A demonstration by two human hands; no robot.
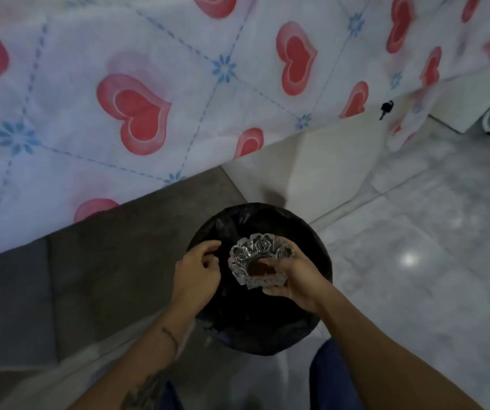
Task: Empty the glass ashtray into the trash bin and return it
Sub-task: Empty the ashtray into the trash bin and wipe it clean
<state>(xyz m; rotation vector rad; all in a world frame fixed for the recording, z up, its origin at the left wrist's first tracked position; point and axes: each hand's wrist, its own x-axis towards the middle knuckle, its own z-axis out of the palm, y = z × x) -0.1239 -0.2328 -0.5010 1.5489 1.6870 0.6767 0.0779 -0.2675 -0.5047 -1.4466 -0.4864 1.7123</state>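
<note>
Head view, right hand [294, 279] gripping glass ashtray [260, 260], over trash bin [312, 232]

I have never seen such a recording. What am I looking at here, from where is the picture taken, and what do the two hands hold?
There is no machine: a person wears a camera on the head, looking down at their own arms. The right hand holds a glass ashtray, tilted, over a trash bin lined with a black bag. The left hand hovers beside it, fingers curled, holding nothing visible. Above lies a cloth with red hearts; the floor is pale tile.
</note>
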